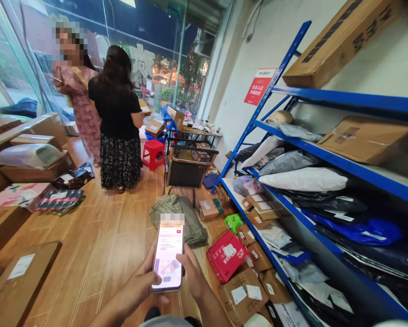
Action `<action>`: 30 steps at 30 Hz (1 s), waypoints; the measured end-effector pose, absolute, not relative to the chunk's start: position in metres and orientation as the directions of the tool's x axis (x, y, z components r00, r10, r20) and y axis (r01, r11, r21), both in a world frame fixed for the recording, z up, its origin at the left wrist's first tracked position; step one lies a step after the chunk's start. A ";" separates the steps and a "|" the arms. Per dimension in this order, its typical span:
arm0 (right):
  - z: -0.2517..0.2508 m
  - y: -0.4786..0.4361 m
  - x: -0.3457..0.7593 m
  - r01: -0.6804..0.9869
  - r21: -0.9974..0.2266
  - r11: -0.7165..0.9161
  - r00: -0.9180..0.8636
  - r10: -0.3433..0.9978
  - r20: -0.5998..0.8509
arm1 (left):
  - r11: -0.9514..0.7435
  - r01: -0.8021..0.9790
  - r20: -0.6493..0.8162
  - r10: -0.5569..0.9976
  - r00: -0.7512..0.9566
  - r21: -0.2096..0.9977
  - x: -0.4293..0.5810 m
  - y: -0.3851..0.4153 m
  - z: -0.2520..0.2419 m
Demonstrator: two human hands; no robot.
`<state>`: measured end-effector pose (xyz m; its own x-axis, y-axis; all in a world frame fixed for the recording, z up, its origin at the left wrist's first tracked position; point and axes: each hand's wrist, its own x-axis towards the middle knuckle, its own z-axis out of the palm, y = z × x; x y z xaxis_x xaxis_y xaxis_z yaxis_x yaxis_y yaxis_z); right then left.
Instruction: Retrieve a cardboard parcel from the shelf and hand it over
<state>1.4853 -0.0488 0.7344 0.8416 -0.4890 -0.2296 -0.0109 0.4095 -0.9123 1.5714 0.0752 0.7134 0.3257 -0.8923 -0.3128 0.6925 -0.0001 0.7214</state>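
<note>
A lit smartphone [169, 256] is held upright in front of me, its screen showing a mostly white and pink page. My left hand [145, 274] grips its left side, with the thumb over the lower left of the screen and fingertips showing below the bottom edge. On the other side my right hand [190, 268] wraps the right edge, its thumb over the glass. The remaining fingers are hidden behind the phone. Just beyond the phone, a grey-green sack [190, 222] lies on the wooden floor.
Blue shelving [330, 145] with bagged parcels runs along the right. A red box [227, 255] and several cartons lie at its foot. More cartons [23, 281] line the left. Two people [117, 113] stand ahead near a red stool [153, 154], a chair [188, 170] and a desk.
</note>
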 end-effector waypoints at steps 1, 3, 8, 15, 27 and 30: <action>0.736 -0.049 1.483 -0.016 -0.917 0.399 0.860 -0.463 -0.216 | -0.005 0.686 -0.319 -0.888 0.331 0.728 1.572 0.075 0.715; 0.736 -0.049 1.481 -0.009 -0.923 0.384 0.889 -0.419 -0.183 | -0.019 0.673 -0.317 -0.892 0.322 0.739 1.573 0.074 0.716; 0.725 -0.049 1.482 0.023 -0.928 0.372 0.904 -0.404 -0.139 | 0.027 0.710 -0.260 -0.920 0.293 0.704 1.575 0.075 0.712; 0.715 -0.047 1.489 0.049 -0.916 0.397 0.874 -0.460 -0.153 | 0.020 0.697 -0.265 -0.917 0.298 0.716 1.577 0.075 0.720; 0.720 -0.053 1.495 0.038 -0.892 0.451 0.824 -0.518 -0.227 | -0.060 0.603 -0.302 -0.902 0.309 0.795 1.579 0.070 0.724; 0.727 -0.056 1.503 0.055 -0.890 0.452 0.749 -0.608 -0.262 | -0.065 0.624 -0.280 -0.926 0.254 0.779 1.580 0.068 0.721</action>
